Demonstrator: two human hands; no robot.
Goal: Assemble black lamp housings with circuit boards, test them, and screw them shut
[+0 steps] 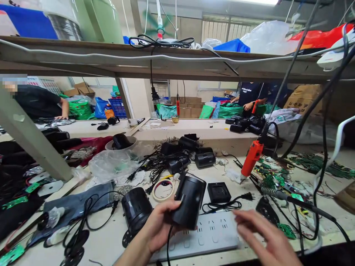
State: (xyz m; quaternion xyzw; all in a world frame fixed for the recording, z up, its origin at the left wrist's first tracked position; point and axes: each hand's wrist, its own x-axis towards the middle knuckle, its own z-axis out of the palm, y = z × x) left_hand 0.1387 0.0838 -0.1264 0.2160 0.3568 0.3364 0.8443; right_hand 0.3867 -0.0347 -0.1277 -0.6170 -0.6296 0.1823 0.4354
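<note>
My left hand [161, 221] is wrapped round a black cylindrical device [190, 201], held tilted above a white power strip [205, 236]. A black cable hangs down from the device's lower end. To the right, my right hand [262, 234] has its fingers apart and holds nothing; it is slightly blurred and near the strip's right end. Another black cylindrical device [136, 208] stands just left of my left hand. Behind the held device lie a roll of tape [163, 190] and a square black part [219, 192] with a coiled cable.
An orange-red electric screwdriver [252, 159] hangs at the right. Beyond it are green circuit boards [277, 177] and a soldering iron [299, 203]. More black devices [205, 159] and cables are piled behind. A shelf [172, 66] spans overhead. Two people [36, 99] [249, 96] are across the bench.
</note>
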